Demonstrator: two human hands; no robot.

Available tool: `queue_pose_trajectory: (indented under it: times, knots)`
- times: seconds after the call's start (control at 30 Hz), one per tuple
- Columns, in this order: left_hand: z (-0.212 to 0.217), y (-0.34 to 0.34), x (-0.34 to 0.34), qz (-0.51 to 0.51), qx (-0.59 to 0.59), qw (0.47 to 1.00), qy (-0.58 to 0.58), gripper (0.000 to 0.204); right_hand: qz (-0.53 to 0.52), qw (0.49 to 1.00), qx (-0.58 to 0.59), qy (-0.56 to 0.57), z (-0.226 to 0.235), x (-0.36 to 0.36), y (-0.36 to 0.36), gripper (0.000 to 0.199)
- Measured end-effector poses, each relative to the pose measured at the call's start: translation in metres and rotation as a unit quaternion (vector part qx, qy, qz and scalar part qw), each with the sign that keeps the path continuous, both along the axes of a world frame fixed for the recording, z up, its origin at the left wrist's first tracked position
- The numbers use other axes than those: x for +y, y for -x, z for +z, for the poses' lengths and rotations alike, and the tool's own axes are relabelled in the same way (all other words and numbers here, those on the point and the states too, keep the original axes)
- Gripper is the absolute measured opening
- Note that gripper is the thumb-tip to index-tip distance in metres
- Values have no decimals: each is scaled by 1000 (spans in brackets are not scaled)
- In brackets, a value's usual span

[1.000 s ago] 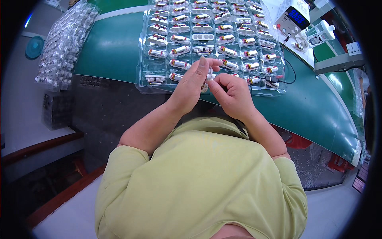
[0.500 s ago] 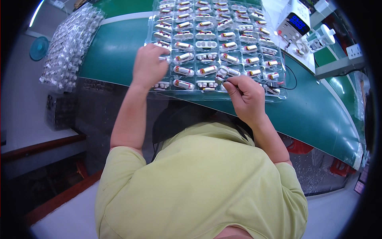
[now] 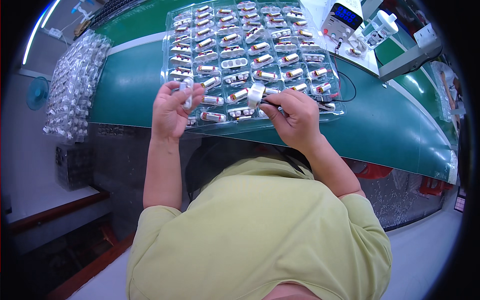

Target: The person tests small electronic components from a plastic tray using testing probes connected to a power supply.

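Observation:
My left hand [image 3: 170,107] is closed on a small white oblong casing [image 3: 187,94], held up between thumb and fingers above the near left corner of a clear plastic tray [image 3: 165,55]. My right hand [image 3: 294,116] pinches something dark and cable-like, with a pale, silvery rounded piece [image 3: 255,95] standing up at its tip. What that piece is I cannot make out. Beneath both hands, the tray's pockets hold rows of similar white casings, many topped by a small metallic battery cell [image 3: 213,117] with red or gold ends.
A power supply [image 3: 342,19] with a lit blue display stands at the back right, near a white cup [image 3: 381,29]. Its thin cable [image 3: 356,90] loops beside the tray. Stacked filled trays [image 3: 75,85] stand at the left on the green table [image 3: 127,82]. A metal arm [image 3: 410,62] juts in at right.
My left hand has lifted from the tray and turned, a white casing now showing in it. My right hand keeps its pinch, its pale piece turned. The whole view has shifted.

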State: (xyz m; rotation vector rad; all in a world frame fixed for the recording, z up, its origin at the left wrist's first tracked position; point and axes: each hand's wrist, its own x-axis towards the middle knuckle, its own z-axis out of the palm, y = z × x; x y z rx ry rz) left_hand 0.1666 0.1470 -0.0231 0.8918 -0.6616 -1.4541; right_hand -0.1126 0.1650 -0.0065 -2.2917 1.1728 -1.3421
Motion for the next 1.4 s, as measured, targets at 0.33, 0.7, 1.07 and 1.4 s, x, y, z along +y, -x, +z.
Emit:
queue_pose_trajectory:
  times: [0.33,0.7,1.07,1.4]
  knots:
    - [14,72,12,-186,-119,972,79,34,26,990,-25,-136,4,1,-5,18]
    - [13,78,21,-215,-343,904,136,40,96,964,32,-247,2,1,-5,24]
    - [8,-42,-6,-24,-614,789,23,19,70,881,-432,-183,56,-37,88,19]
    - [13,-31,4,-55,-574,812,92,21,133,943,-183,-246,62,-17,-5,16]
